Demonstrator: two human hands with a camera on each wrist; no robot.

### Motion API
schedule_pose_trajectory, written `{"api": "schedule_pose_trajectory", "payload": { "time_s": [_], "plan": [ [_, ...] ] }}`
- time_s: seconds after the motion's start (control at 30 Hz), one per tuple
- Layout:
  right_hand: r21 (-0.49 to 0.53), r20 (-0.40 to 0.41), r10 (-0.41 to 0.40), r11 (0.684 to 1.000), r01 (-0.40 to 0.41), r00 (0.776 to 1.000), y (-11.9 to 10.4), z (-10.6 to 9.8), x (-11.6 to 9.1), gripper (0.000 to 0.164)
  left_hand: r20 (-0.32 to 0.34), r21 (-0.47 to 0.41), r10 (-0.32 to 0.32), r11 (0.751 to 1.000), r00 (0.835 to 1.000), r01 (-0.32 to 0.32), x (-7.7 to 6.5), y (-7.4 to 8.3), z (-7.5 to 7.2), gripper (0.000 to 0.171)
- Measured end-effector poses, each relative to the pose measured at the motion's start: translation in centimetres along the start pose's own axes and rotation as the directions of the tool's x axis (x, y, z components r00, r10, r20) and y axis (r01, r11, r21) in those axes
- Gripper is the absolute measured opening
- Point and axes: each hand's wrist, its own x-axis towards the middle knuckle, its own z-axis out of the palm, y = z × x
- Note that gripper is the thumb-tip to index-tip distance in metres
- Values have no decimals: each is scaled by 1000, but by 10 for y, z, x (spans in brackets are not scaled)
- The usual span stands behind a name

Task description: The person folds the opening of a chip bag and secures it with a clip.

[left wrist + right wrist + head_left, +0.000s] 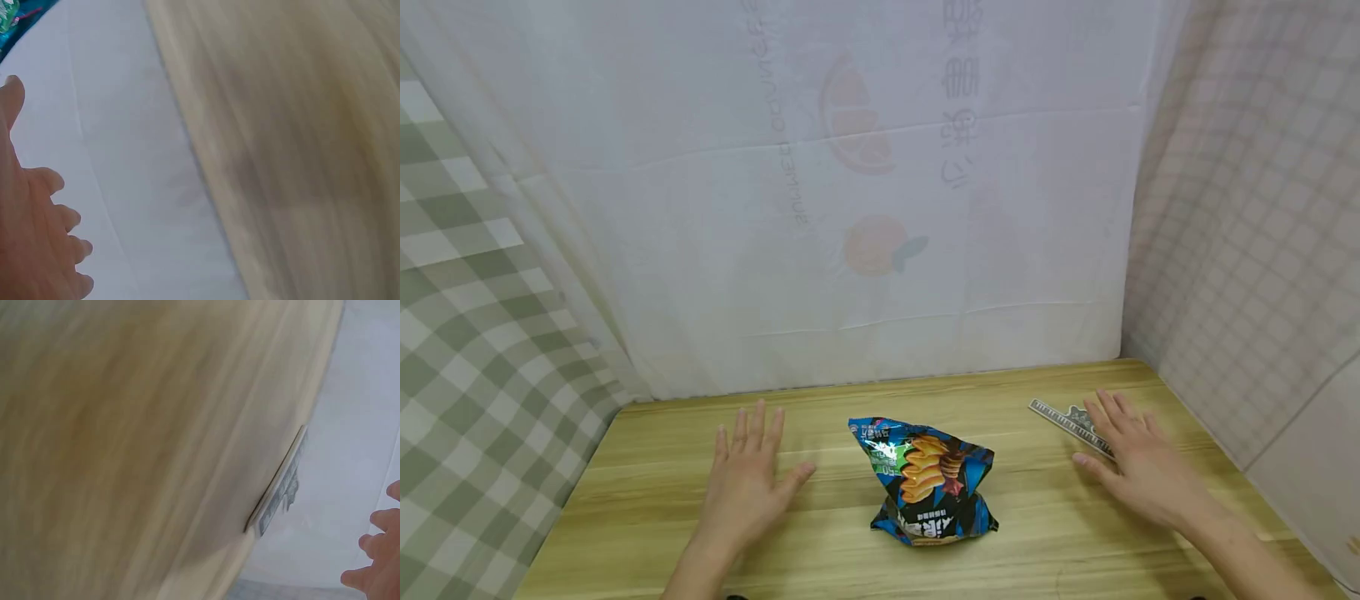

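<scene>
A blue and black snack bag (934, 483), printed with ridged chips, stands at the middle of the wooden table, its top leaning back. To its left my left hand (745, 487) is spread palm down with straight fingers, holding nothing; in the left wrist view a corner of the bag (9, 25) shows beyond the thumb. My right hand (1138, 462) is also spread, fingers straight, over the right side of the table. Partly covered by it in the head view is a flat, ruler-like strip (1071, 425) with dark printing and a grey cutout figure along one edge.
The wood-grain table (647, 500) meets a white cloth (715, 250) with faint orange prints at the back. A green checked cloth (467, 400) hangs on the left, and a pale gridded cloth (1247, 250) on the right.
</scene>
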Motion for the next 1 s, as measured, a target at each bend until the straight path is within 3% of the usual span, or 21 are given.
{"api": "schedule_pose_trajectory", "payload": {
  "time_s": [0.27,0.53,0.73,1.0],
  "plan": [
    [15,-57,-22,1000,23,998,-11,1,1,84,-98,1,94,995,991,-95,1,16,-1,92],
    [63,-113,-34,997,42,993,-27,-2,6,84,-166,-38,126,990,978,-134,4,25,3,90],
    [71,-151,-52,995,64,987,-38,-2,8,82,-248,-72,154,982,956,-177,5,33,5,90],
    [140,-164,-12,989,36,986,-58,-3,11,81,-318,-119,178,967,931,-226,7,42,4,88]
  ]
}}
